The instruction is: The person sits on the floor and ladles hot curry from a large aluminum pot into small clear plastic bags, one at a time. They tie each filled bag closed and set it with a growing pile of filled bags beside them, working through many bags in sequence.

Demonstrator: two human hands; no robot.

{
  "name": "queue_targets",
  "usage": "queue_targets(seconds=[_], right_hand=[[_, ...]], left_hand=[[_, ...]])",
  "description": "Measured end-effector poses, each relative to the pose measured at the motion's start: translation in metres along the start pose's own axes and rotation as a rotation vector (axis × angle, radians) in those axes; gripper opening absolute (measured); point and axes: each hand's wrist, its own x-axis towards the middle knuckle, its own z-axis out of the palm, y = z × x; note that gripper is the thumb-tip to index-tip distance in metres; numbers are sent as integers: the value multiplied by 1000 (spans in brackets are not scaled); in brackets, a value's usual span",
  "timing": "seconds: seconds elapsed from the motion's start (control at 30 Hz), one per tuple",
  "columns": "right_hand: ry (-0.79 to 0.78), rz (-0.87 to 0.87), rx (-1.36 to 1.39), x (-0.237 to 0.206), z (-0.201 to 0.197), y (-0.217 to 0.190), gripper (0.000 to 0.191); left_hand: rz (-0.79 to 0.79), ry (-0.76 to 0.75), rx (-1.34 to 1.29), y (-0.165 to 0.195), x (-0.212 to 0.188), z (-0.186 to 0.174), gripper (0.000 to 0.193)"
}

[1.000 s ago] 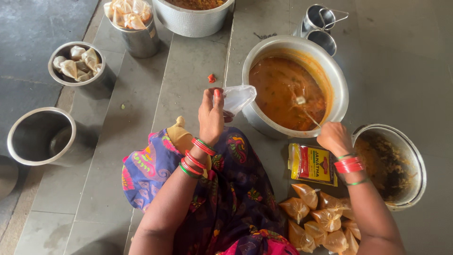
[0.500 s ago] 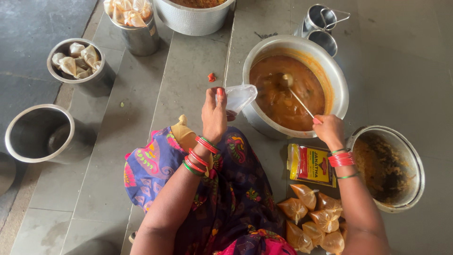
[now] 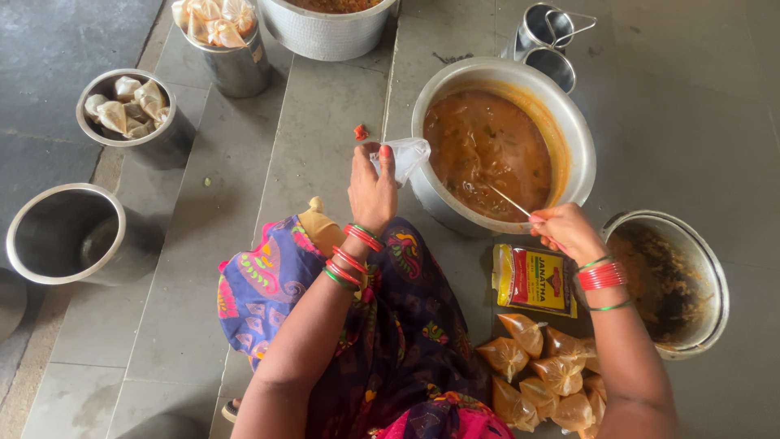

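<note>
My left hand (image 3: 372, 191) holds a small clear plastic bag (image 3: 406, 154) open against the near rim of a large metal pot (image 3: 581, 138). The pot is filled with orange-brown curry (image 3: 483, 146). My right hand (image 3: 566, 230) grips the thin handle of a ladle (image 3: 508, 201) whose bowl is sunk in the curry. Both wrists wear red and green bangles. I sit on the floor with a patterned purple cloth over my legs.
Several filled, tied bags of curry (image 3: 540, 370) lie by my right arm, next to a yellow packet (image 3: 534, 279). A near-empty pot (image 3: 670, 280) stands at right. At left are an empty steel pot (image 3: 61, 232) and a steel pot of tied bags (image 3: 130, 110); steel cups (image 3: 548, 41) behind.
My right hand has drawn back toward me and lowered the ladle, whose bowl is now under the curry. The left hand still holds the bag at the pot's rim.
</note>
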Motion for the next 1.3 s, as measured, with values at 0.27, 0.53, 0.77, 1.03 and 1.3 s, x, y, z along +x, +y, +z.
queue_targets(seconds=[0.27, 0.53, 0.77, 1.03, 1.3], right_hand=[[-244, 25, 511, -28, -15, 35, 38], [-253, 27, 614, -80, -25, 39, 37], [-156, -5, 545, -130, -45, 4, 40], [-176, -133, 454, -148, -50, -34, 37], [47, -223, 169, -148, -19, -48, 38]], left_hand=[[28, -47, 55, -8, -4, 22, 59], [61, -142, 50, -15, -3, 54, 57], [62, -161, 74, -29, 0, 80, 62], [261, -99, 38, -45, 6, 98, 67], [10, -191, -223, -40, 11, 98, 76]])
